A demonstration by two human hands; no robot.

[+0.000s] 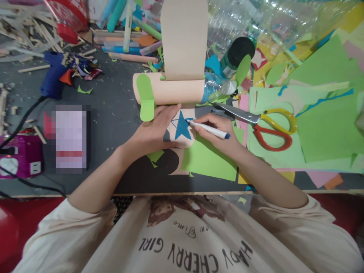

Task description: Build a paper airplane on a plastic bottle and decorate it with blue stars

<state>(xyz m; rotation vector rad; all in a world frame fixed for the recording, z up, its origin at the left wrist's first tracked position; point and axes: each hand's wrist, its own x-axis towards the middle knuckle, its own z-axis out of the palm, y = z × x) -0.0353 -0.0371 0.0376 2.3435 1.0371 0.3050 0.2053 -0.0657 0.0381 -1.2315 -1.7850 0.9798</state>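
Note:
In my right hand [217, 131] is a white marker [212, 130] with a blue end, its tip at the right arm of a blue paper star [182, 127]. The star lies on a rounded peach paper flap [186, 143], with a blue outline showing beside it. My left hand [155, 127] rests with thumb and fingers spread along the flap's left part, pressing it. Above sits a bottle wrapped in peach paper [176, 88]; its clear blue-tinted neck [214, 88] points right. A bent green paper strip [147, 98] is on its left end, and another peach flap [184, 38] extends upward.
Scissors [257, 118] lie on green paper sheets [327, 132] at right. To the left are a blue glue gun [52, 74], a blurred-out phone-like object [71, 138] and a purple box [24, 155]. Markers [127, 49], a dark-lidded jar [240, 53] and plastic bottles [278, 19] crowd the back.

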